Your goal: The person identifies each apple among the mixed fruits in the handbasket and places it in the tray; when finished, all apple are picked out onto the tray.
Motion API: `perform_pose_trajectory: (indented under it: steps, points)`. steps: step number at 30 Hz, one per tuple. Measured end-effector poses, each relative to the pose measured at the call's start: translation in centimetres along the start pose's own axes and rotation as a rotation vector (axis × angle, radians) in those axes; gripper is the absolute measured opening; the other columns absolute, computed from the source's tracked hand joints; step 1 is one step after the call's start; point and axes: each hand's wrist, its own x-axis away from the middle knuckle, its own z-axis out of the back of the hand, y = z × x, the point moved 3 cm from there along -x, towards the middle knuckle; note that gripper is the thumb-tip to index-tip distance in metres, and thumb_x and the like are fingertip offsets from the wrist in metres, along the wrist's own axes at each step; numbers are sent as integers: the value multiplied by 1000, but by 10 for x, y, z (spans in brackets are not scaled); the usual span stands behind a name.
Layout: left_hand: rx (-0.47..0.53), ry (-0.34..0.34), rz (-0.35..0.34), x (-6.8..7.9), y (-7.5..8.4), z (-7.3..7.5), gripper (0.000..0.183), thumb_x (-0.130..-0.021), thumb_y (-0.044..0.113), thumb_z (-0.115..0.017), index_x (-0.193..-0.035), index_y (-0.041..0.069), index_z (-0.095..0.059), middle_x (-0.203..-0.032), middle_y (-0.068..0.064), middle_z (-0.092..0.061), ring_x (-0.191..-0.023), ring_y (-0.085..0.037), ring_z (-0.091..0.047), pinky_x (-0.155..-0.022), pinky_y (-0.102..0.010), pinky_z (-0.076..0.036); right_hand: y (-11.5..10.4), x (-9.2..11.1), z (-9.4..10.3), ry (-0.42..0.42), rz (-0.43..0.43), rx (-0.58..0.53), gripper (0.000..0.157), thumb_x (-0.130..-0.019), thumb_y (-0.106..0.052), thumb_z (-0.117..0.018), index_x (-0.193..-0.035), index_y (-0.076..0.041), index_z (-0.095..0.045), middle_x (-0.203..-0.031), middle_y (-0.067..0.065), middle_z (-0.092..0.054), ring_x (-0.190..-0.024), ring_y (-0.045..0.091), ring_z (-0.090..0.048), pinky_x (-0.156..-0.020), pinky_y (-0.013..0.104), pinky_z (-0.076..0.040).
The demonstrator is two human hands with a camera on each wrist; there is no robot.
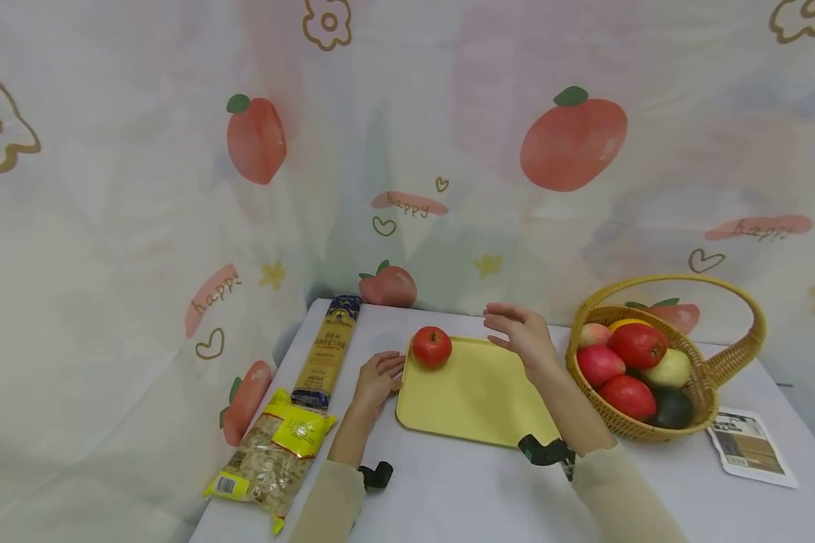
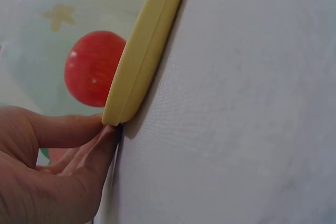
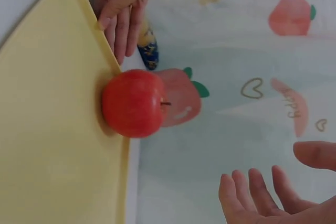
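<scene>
A yellow tray (image 1: 475, 392) lies on the white table. One red apple (image 1: 432, 348) sits in its far left corner, its stem showing in the right wrist view. At the tray's left edge, my left hand (image 1: 378, 381) pinches the rim: the thumb (image 2: 73, 129) touches the rim and the fingers reach just below it. My right hand (image 1: 524, 337) is raised over the tray's far right part, holding nothing. Its fingers (image 3: 257, 192) are spread and slightly bent, apart from the apple.
To the right stands a wicker basket (image 1: 736, 369) of several fruits, beside a white packet (image 1: 750, 446). On the left lie a long yellow and blue pasta pack (image 1: 326, 351) and a clear and yellow bag (image 1: 272, 452). Printed cloth (image 1: 448, 151) hangs behind and left.
</scene>
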Motion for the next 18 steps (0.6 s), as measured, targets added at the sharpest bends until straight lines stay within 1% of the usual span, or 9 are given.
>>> perform_pose_trajectory:
  steps: [4, 6, 11, 14, 18]
  points:
    - [-3, 3, 1, 1, 1, 0, 64, -79, -32, -50, -140, -11, -52, -139, -30, -61, -134, -40, -58, -106, -41, -54, -11, 14, 14, 5, 34, -9, 45, -104, -17, -63, -143, 5, -53, -118, -10, -67, -111, 6, -66, -107, 40, -53]
    - [-8, 0, -2, 2, 2, -1, 65, -79, -31, -51, -140, -11, -52, -139, -31, -60, -134, -40, -58, -106, -42, -54, -15, 20, 21, 3, 42, -45, 46, -104, -17, -64, -143, 6, -52, -115, -11, -69, -109, 5, -67, -105, 37, -54]
    - [4, -12, -3, 5, 5, -1, 66, -79, -31, -50, -142, -12, -49, -141, -33, -58, -135, -42, -56, -109, -46, -52, -25, 33, 41, 23, 46, -140, 47, -103, -18, -67, -141, 5, -53, -111, -11, -72, -104, 5, -69, -98, 30, -58]
    - [5, -13, 0, 5, 5, -1, 66, -79, -32, -50, -142, -12, -49, -141, -33, -58, -135, -42, -56, -109, -47, -51, -29, 40, 55, 42, 62, -138, 51, -103, -20, -67, -143, 6, -51, -113, -11, -72, -104, 4, -70, -93, 27, -59]
    - [-10, -6, 6, 3, 2, -1, 64, -80, -31, -52, -141, -11, -51, -140, -31, -59, -134, -41, -57, -107, -44, -53, -33, 46, 77, 68, 79, -141, 54, -102, -21, -68, -145, 7, -49, -117, -8, -70, -106, 3, -70, -91, 24, -59]
